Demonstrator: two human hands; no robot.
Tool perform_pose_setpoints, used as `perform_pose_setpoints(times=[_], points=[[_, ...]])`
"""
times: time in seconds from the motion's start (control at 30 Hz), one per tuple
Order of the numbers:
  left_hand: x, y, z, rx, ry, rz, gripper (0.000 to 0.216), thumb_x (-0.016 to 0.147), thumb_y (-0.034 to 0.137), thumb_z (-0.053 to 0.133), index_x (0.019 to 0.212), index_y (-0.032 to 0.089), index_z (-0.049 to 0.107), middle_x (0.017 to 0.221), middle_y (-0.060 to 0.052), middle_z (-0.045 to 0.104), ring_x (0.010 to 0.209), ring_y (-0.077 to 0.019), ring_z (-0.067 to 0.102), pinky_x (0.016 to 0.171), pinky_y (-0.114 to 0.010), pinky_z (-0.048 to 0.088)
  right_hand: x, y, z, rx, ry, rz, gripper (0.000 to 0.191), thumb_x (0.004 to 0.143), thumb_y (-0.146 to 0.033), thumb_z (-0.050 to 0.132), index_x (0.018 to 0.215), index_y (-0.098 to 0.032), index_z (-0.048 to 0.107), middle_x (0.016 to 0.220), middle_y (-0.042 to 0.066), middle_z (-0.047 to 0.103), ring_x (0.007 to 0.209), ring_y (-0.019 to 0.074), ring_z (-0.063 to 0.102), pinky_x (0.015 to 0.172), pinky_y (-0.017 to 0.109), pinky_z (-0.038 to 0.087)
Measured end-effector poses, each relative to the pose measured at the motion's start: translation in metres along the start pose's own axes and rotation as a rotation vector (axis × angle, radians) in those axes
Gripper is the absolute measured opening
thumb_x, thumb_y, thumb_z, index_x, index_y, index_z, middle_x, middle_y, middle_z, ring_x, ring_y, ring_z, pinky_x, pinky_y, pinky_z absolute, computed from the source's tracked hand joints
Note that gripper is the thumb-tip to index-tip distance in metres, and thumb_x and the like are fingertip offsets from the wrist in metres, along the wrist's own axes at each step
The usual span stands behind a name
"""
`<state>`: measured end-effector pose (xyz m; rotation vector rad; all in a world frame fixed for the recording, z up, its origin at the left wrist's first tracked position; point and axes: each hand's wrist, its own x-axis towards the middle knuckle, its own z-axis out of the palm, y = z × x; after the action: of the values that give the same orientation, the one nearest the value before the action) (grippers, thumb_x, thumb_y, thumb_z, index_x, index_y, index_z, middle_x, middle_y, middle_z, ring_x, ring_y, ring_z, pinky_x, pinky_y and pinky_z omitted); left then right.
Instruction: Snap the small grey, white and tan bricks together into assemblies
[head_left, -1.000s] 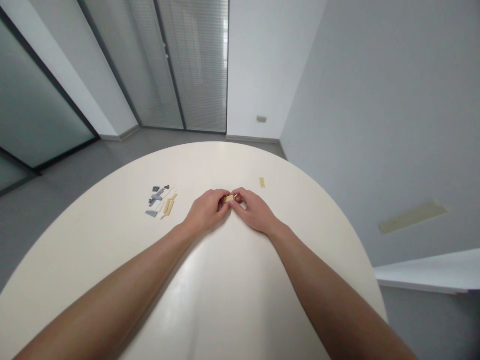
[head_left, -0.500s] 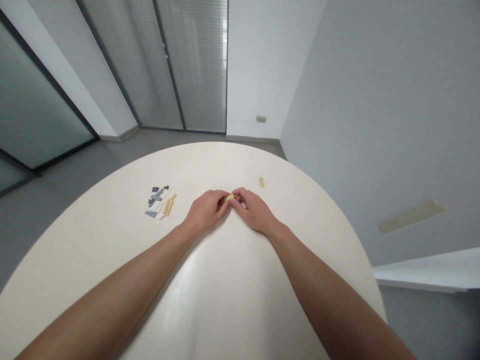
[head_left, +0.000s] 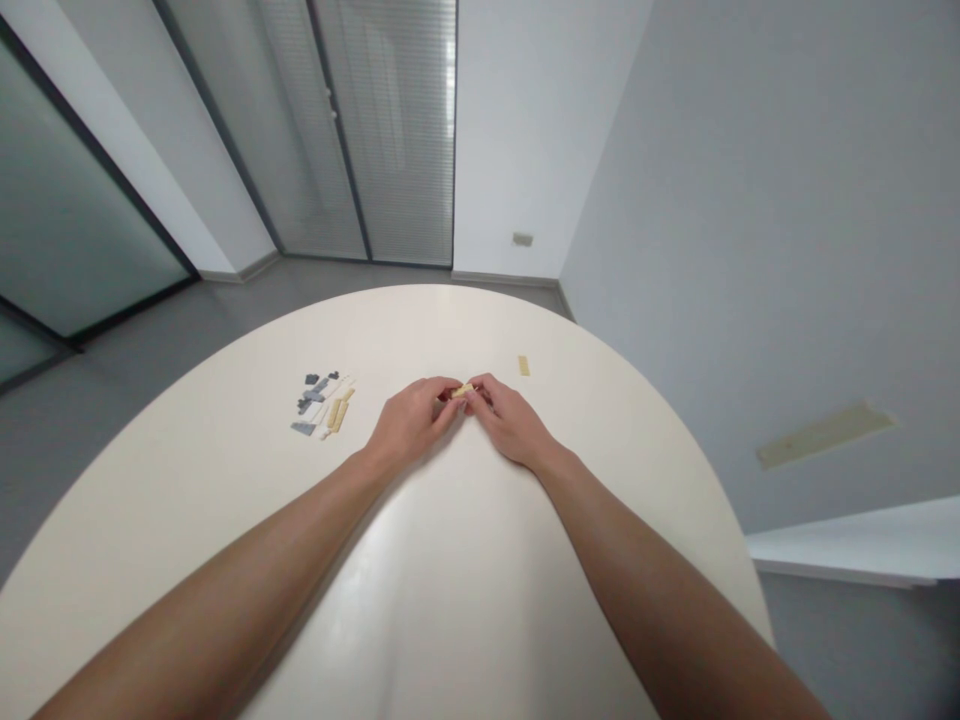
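Observation:
A small tan building-brick piece (head_left: 462,391) is pinched between my two hands, above the middle of the round white table (head_left: 450,560). My left hand (head_left: 412,418) grips its left end with thumb and forefinger. At its right end, the thumb and fingertips of my right hand (head_left: 512,415) close on it. My fingers cover much of the piece, so its full shape is hidden. A flat tan piece (head_left: 523,366) lies on the table beyond my right hand.
Left of my hands lies a loose group of small parts: dark grey pieces (head_left: 312,400), tan bars (head_left: 337,413), and thin white rods. A grey wall (head_left: 787,250) rises close to the table's right edge. Glass partitions (head_left: 375,150) stand beyond it.
The tan piece has shifted and turned slightly between my fingertips, a little to the right and away. Both hands keep their hold; the loose parts have not moved.

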<state>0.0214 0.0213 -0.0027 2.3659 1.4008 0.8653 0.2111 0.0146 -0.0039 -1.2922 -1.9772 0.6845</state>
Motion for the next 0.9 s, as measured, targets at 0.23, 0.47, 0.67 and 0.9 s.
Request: perform_pose_setpoints(times=[0.23, 0.47, 0.67, 0.9], points=[[-0.0003, -0.0028, 0.0017, 0.018, 0.021, 0.018, 0.029, 0.098, 0.040, 0.051, 0.114, 0.024, 0.069, 0.109, -0.004, 0.075, 0.095, -0.0214, 0.068, 0.084, -0.034, 0.051, 0.0003, -0.0012, -0.0004, -0.006, -0.002, -0.007, 0.027, 0.105, -0.041, 0.039, 0.108, -0.022, 0.058, 0.099, 0.005, 0.070, 0.091, 0.0187, 0.063, 0.082, 0.031, 0.044], [0.0001, -0.0030, 0.0016, 0.026, 0.023, 0.000, 0.028, 0.098, 0.040, 0.052, 0.114, 0.025, 0.069, 0.110, -0.004, 0.075, 0.094, -0.0215, 0.069, 0.083, -0.034, 0.052, -0.0001, -0.0014, 0.0000, 0.012, 0.007, -0.011, 0.026, 0.105, -0.041, 0.040, 0.110, -0.022, 0.058, 0.102, 0.006, 0.071, 0.093, 0.0186, 0.065, 0.084, 0.031, 0.045], [0.0001, -0.0005, -0.0006, 0.012, 0.016, -0.035, 0.030, 0.098, 0.042, 0.051, 0.114, 0.026, 0.070, 0.109, -0.003, 0.076, 0.092, -0.0211, 0.069, 0.081, -0.033, 0.051, -0.0012, -0.0024, 0.0002, 0.035, 0.010, -0.013, 0.024, 0.104, -0.039, 0.044, 0.120, -0.024, 0.055, 0.098, 0.004, 0.073, 0.090, 0.0188, 0.066, 0.081, 0.031, 0.046], [-0.0002, 0.0038, -0.0036, 0.023, -0.007, -0.048, 0.033, 0.099, 0.044, 0.048, 0.113, 0.026, 0.072, 0.106, -0.004, 0.077, 0.092, -0.0216, 0.070, 0.078, -0.032, 0.050, -0.0006, -0.0018, 0.0002, 0.017, 0.013, -0.007, 0.025, 0.103, -0.039, 0.044, 0.118, -0.024, 0.057, 0.096, 0.004, 0.073, 0.088, 0.0185, 0.066, 0.079, 0.030, 0.046]])
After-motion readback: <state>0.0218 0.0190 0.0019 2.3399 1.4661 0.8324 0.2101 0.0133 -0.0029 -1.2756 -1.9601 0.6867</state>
